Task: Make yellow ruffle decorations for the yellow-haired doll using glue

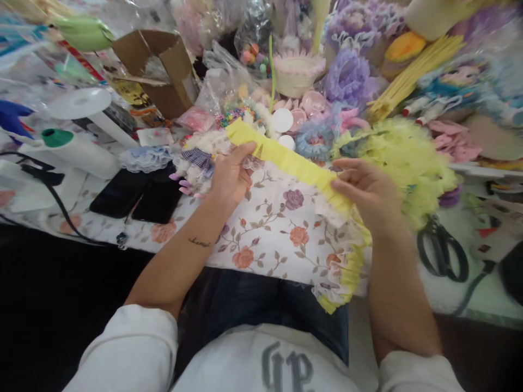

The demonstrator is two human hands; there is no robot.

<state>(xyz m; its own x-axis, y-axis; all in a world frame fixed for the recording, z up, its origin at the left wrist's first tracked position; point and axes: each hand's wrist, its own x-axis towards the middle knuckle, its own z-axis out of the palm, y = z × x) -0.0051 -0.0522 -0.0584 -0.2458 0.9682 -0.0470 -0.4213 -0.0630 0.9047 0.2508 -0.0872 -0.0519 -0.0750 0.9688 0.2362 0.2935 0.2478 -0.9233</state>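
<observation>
Yellow ruffled strip (292, 158) stretched between both hands (235, 171) (365, 190)

Left grip (231, 175), right grip (368, 190) — pinched

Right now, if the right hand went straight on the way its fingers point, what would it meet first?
Beyond the stretch of yellow strip it pinches, the right hand would probably meet the left hand, which holds the strip farther along; depth is hard to judge.
</observation>
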